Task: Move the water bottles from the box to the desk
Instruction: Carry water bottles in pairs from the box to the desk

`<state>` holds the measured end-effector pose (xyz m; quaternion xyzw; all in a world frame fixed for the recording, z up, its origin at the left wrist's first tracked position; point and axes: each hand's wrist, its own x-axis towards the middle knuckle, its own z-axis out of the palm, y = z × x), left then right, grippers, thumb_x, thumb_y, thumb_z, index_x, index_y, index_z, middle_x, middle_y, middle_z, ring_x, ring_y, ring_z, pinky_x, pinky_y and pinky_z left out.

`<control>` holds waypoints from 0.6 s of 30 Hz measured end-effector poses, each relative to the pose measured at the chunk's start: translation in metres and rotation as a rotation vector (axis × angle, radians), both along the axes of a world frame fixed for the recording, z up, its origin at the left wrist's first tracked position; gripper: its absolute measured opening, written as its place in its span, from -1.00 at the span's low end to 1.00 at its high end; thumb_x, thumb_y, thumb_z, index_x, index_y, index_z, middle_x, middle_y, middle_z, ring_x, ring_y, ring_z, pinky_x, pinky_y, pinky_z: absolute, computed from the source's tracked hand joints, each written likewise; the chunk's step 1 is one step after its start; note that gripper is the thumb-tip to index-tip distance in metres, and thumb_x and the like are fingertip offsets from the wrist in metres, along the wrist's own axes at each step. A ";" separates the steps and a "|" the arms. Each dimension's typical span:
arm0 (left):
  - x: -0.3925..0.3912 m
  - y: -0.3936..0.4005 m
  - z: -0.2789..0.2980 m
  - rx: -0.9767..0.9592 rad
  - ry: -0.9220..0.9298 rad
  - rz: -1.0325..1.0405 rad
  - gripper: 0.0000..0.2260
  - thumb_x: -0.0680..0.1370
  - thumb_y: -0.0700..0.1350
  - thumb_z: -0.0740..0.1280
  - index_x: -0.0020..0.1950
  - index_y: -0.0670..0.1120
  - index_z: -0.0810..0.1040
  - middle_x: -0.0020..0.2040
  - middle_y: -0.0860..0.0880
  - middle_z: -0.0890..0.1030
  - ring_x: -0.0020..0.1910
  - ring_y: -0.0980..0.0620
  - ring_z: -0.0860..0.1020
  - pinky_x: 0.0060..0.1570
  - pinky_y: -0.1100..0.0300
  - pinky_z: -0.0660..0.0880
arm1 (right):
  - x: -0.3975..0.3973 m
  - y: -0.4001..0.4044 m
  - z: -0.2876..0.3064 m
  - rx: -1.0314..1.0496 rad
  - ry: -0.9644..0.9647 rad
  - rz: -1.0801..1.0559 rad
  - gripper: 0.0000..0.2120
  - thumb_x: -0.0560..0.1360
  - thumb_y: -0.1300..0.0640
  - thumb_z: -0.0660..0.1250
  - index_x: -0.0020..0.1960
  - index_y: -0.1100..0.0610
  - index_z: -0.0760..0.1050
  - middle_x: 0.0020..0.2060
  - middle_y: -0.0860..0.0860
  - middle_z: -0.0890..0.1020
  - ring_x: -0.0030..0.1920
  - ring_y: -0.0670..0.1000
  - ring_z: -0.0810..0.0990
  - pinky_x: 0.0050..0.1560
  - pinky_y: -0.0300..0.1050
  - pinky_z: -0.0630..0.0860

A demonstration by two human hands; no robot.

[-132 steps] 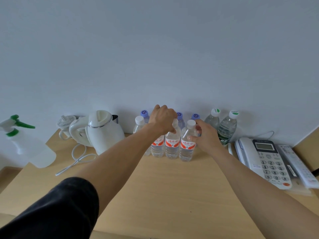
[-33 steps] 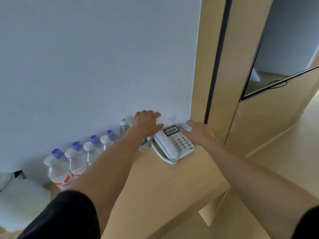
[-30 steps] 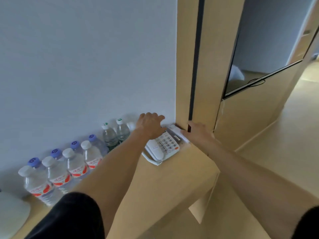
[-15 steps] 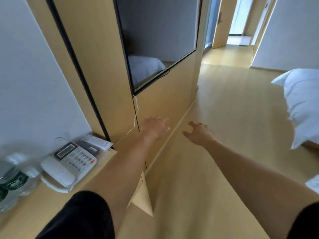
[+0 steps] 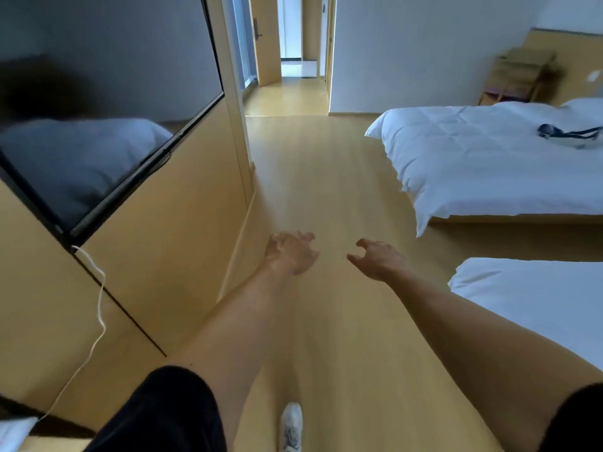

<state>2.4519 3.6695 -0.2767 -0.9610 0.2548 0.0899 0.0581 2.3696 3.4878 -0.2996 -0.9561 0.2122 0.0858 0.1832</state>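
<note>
No water bottles or box are showing. The left hand [image 5: 290, 253] and right hand [image 5: 378, 258] are reaching out empty, fingers loosely spread, above the wooden floor [image 5: 326, 177]. Left of the hands a wall-mounted TV [image 5: 98, 109] is hanging; right of them, two white beds [image 5: 483, 158] are standing.

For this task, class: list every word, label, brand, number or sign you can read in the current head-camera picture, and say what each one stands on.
None can be read in this picture.
Wall-mounted television: dark screen showing reflections only, no brand visible.
White shoe: grey marks, too blurred to read.
Dark blue object on the bed: too small and blurred to show any text.
Left hand and right hand: empty, nothing printed.
</note>
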 end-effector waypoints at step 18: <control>-0.050 -0.073 0.026 0.024 -0.016 -0.165 -0.54 0.68 0.16 0.07 0.55 0.05 0.27 0.50 -0.10 0.37 0.46 -0.16 0.36 0.38 -0.05 0.30 | -0.088 -0.061 0.011 0.033 0.019 -0.234 -0.42 0.58 -0.24 0.25 0.53 -0.05 0.29 0.46 0.04 0.45 0.41 0.11 0.44 0.37 0.03 0.41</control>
